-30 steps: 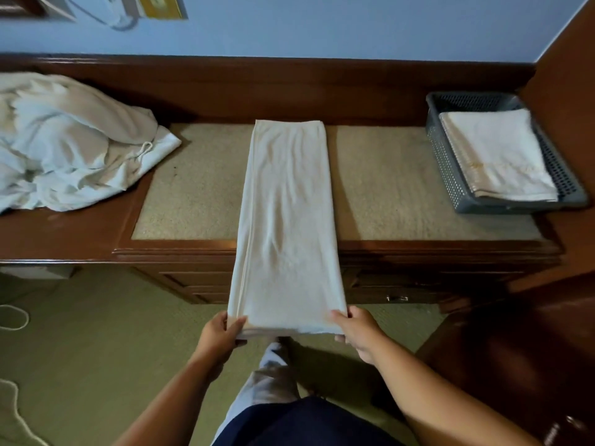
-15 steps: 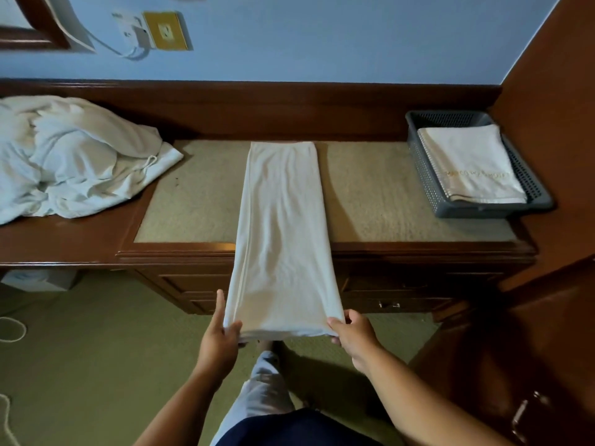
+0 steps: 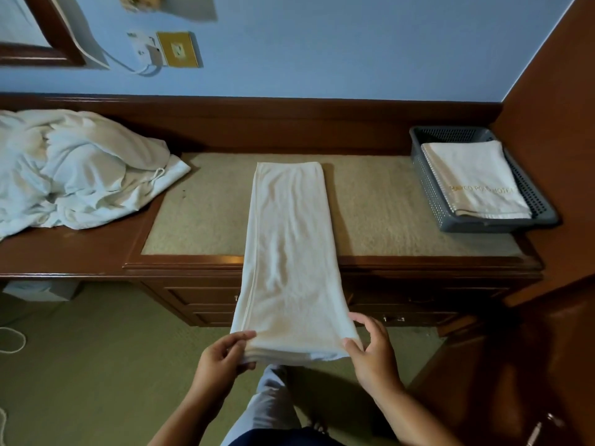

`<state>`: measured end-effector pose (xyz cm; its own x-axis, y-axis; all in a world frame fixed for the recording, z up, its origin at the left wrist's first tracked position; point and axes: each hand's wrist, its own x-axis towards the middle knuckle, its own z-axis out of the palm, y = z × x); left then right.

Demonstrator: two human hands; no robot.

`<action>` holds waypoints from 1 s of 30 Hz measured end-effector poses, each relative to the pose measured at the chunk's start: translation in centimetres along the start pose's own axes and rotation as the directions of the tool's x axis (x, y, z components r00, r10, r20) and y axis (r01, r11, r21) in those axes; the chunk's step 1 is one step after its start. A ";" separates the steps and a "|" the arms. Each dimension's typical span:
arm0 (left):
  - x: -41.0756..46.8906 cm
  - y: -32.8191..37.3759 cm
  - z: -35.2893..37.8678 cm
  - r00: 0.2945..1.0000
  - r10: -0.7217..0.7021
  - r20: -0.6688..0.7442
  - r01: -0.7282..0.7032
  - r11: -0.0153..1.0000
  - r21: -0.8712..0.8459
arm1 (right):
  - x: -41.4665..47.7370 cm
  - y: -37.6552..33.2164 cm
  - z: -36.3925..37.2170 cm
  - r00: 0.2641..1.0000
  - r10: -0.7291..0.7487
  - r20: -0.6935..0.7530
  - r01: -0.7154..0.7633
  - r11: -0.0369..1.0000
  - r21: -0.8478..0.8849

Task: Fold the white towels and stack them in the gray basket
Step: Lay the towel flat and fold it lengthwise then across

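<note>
Grip: left hand (image 3: 222, 355), right hand (image 3: 375, 352) pinch near corners of towel (image 3: 289, 252) | far end on desk (image 3: 402, 214)

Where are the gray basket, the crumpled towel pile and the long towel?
gray basket (image 3: 499, 224): head view, front wall.
crumpled towel pile (image 3: 83, 169): head view, middle of heap.
long towel (image 3: 289, 226): head view, middle, on desk.
</note>
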<state>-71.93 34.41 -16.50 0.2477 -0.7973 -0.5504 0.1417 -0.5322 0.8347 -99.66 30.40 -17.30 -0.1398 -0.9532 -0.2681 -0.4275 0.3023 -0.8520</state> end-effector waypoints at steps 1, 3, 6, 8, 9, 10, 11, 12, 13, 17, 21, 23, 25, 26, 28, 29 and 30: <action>0.1 1.1 -0.1 1.000 -0.002 0.007 0.003 0.998 -0.067 | 0.3 -0.9 -0.3 1.000 -0.008 0.013 0.007 0.998 0.057; 0.8 3.4 -0.4 0.999 0.020 0.040 -0.013 0.985 -0.170 | 1.4 -2.9 -1.0 1.000 -0.015 0.025 0.009 0.982 0.189; 2.2 7.2 -1.0 0.981 0.111 0.157 -0.077 0.976 -0.204 | 3.9 -7.1 -2.2 0.998 -0.067 0.013 0.057 0.926 0.373; 4.5 10.2 -1.3 0.957 0.175 0.233 -0.145 0.979 -0.140 | 7.0 -9.5 -2.5 0.994 -0.102 0.035 0.076 0.893 0.445; 5.0 11.5 -1.3 0.950 0.196 0.245 -0.169 0.977 -0.130 | 8.0 -10.3 -2.6 0.991 -0.116 0.069 0.073 0.889 0.452; 6.4 13.2 -1.0 0.945 0.213 0.249 -0.190 0.975 -0.115 | 10.0 -11.4 -2.5 0.989 -0.124 0.080 0.076 0.895 0.439; 7.3 14.6 -0.7 0.941 0.233 0.246 -0.217 0.972 -0.090 | 11.4 -12.1 -2.4 0.989 -0.127 0.070 0.088 0.909 0.407; 8.9 16.3 -0.3 0.934 0.262 0.241 -0.258 0.965 -0.049 | 13.2 -13.3 -2.2 0.990 -0.131 0.048 0.104 0.922 0.373; 10.0 17.5 0.2 0.930 0.293 0.224 -0.298 0.954 -0.010 | 14.3 -14.3 -2.1 0.991 -0.135 0.013 0.123 0.937 0.327; 16.9 22.0 1.1 0.931 0.330 0.156 -0.347 0.933 0.098 | 20.0 -18.8 -1.4 0.974 -0.197 -0.111 0.204 0.977 0.061; 21.6 26.5 2.0 0.909 0.402 0.116 -0.418 0.874 0.248 | 24.9 -21.8 -0.8 0.962 -0.214 -0.169 0.216 0.976 -0.005; 23.4 28.3 2.4 0.896 0.432 0.102 -0.442 0.846 0.298 | 27.0 -22.8 -0.5 0.960 -0.215 -0.180 0.213 0.977 -0.029; 25.1 29.3 2.8 0.895 0.433 0.101 -0.440 0.829 0.344 | 29.0 -23.2 -0.3 0.959 -0.216 -0.185 0.208 0.976 -0.060; 26.1 29.7 3.0 0.898 0.429 0.101 -0.434 0.824 0.364 | 30.1 -23.4 -0.2 0.958 -0.219 -0.187 0.209 0.975 -0.074; 27.6 30.1 3.3 0.912 0.395 0.106 -0.406 0.842 0.355 | 32.1 -23.3 0.0 0.959 -0.220 -0.178 0.206 0.974 -0.093; 28.5 30.2 3.5 0.925 0.363 0.113 -0.379 0.862 0.336 | 33.4 -23.3 0.1 0.964 -0.210 -0.164 0.194 0.975 -0.104; 29.4 30.2 3.8 0.935 0.336 0.117 -0.355 0.877 0.323 | 34.6 -23.3 0.2 0.971 -0.192 -0.143 0.176 0.977 -0.117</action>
<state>-63.97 -6.17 -7.49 0.1674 -0.9571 -0.2365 -0.2731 -0.2755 0.9217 -94.34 -9.59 -6.79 -0.1812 -0.9829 -0.0323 -0.5473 0.1281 -0.8271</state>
